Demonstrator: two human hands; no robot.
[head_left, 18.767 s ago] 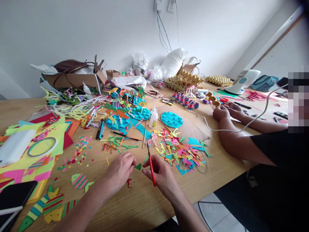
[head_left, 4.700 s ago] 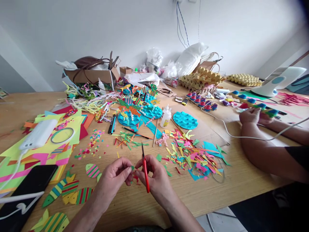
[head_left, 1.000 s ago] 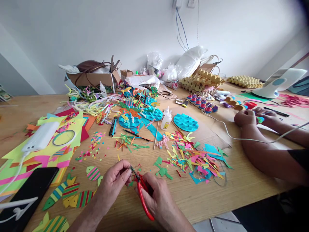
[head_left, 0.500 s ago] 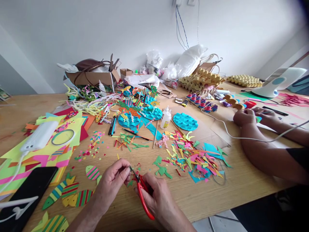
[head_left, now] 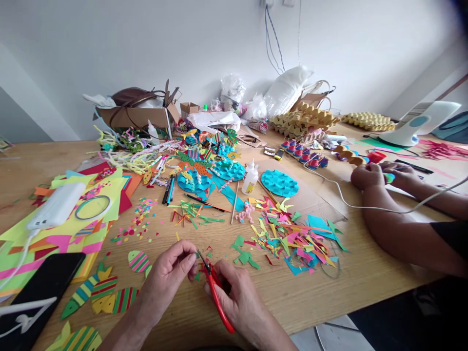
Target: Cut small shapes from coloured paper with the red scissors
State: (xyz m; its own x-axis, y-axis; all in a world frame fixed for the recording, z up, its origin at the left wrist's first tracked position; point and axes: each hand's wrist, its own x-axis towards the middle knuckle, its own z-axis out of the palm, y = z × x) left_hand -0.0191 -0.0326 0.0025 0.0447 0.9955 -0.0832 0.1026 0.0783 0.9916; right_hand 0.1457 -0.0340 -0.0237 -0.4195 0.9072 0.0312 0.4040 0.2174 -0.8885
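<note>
My right hand (head_left: 237, 300) grips red-handled scissors (head_left: 216, 295), blades pointing up-left toward my left hand. My left hand (head_left: 171, 270) is closed in a pinch on a tiny paper piece at the blade tips; the piece is too small to make out. Small green and red paper snippets (head_left: 199, 273) lie on the wooden table (head_left: 321, 292) under the hands. Green cut-outs (head_left: 244, 256) lie just to the right. Striped paper fish (head_left: 139, 261) lie to the left.
A heap of coloured paper scraps (head_left: 292, 239) lies right of centre. A glue bottle (head_left: 250, 178), blue paper discs (head_left: 280, 183), pens and pipe cleaners sit further back. A black phone (head_left: 40, 285) and coloured sheets lie left. Another person's hands (head_left: 373, 175) work at right, near a white cable.
The scissors' handle now points toward me, blades angled up-left at the pinched piece; earlier they stood upright. More green snippets lie on the table. The other person's hands have lowered to the table.
</note>
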